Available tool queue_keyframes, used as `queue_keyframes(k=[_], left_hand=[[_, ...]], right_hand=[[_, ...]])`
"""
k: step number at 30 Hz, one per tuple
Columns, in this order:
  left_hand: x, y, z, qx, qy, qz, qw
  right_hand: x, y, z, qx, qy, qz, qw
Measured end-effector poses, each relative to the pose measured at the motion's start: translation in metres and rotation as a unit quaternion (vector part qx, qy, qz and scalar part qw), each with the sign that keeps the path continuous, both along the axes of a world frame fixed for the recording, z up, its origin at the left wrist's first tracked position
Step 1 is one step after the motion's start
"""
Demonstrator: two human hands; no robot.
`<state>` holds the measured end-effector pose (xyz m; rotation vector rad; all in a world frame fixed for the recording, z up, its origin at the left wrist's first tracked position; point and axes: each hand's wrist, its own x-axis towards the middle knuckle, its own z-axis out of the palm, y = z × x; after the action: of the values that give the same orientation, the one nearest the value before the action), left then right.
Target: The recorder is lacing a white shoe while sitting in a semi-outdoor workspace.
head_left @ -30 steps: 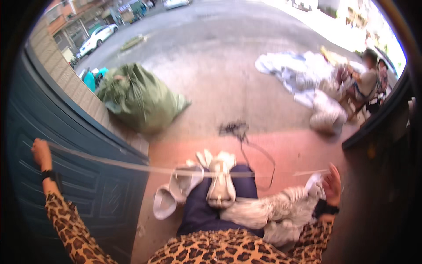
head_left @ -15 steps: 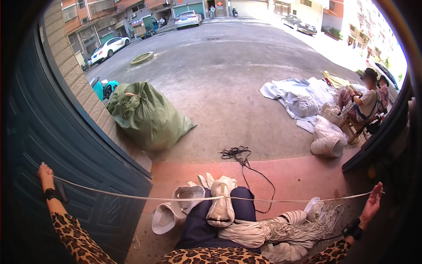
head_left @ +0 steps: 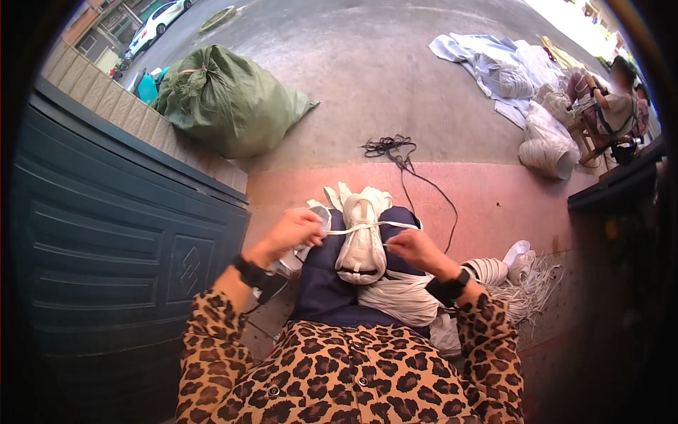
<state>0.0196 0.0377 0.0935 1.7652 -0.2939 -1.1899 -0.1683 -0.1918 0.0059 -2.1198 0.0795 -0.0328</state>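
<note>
A cream shoe [head_left: 361, 258] rests lengthwise on my lap between my knees, with a flat white shoelace [head_left: 346, 232] running across its front. My left hand [head_left: 300, 228] is closed in a pinch on the lace, left of the shoe. To the right of it, my right hand [head_left: 417, 250] is also pinched, with a short bit of lace showing at its fingertips. More pale shoe pieces stick out beyond the toe end and beside my left knee, partly hidden. A thick hank of white laces [head_left: 399, 299] lies over my right thigh.
Loose white laces [head_left: 537, 288] spread on the floor at right. Ahead lies a tangled black cord [head_left: 392, 147]. A big green sack [head_left: 229, 106] stands beyond the blue door [head_left: 106, 233]. White bundles [head_left: 547, 145] and a seated person [head_left: 618, 102] are at far right.
Both hands have come in from wide apart to close beside the shoe. The lace, stretched out straight before, is now gathered short. The view has tilted downward.
</note>
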Motion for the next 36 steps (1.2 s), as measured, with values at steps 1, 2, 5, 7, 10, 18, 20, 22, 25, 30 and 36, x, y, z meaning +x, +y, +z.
queue_keyframes(k=[1, 2, 5, 7, 10, 18, 20, 22, 25, 30, 36], left_hand=[[-0.014, -0.013, -0.015, 0.018, 0.025, -0.009, 0.999], [-0.027, -0.025, -0.029, 0.008, 0.045, -0.005, 0.999], [-0.044, -0.053, -0.060, 0.012, 0.074, 0.014, 0.997], [-0.046, -0.068, -0.073, 0.016, 0.088, 0.024, 0.996], [-0.045, -0.086, -0.084, 0.031, 0.107, 0.065, 0.992], [-0.054, -0.093, -0.100, 0.033, 0.050, 0.105, 0.993], [-0.056, -0.091, -0.102, 0.025, 0.027, 0.118, 0.992], [-0.058, -0.090, -0.100, 0.020, -0.011, 0.109, 0.994], [-0.058, -0.088, -0.092, -0.003, 0.037, 0.138, 0.990], [-0.046, -0.075, -0.079, 0.019, -0.151, 0.124, 0.981], [-0.047, -0.069, -0.092, 0.059, -0.368, -0.022, 0.928]], right_hand=[[0.009, 0.009, -0.006, -0.040, -0.046, 0.025, 0.998], [0.016, 0.012, -0.011, -0.060, -0.078, 0.028, 0.995], [0.034, 0.013, -0.028, -0.156, -0.066, -0.001, 0.986], [0.039, 0.010, -0.037, -0.151, -0.114, -0.022, 0.982], [0.044, 0.009, -0.045, -0.217, -0.088, -0.033, 0.972], [0.058, 0.011, -0.033, -0.321, -0.074, 0.008, 0.944], [0.062, 0.012, -0.029, -0.354, -0.107, 0.024, 0.929], [0.064, 0.012, -0.027, -0.374, -0.145, 0.053, 0.915], [0.062, 0.013, -0.026, -0.313, -0.080, -0.076, 0.943], [0.050, 0.022, -0.025, -0.364, -0.071, -0.045, 0.928], [0.044, 0.030, -0.029, -0.327, -0.030, -0.055, 0.943]])
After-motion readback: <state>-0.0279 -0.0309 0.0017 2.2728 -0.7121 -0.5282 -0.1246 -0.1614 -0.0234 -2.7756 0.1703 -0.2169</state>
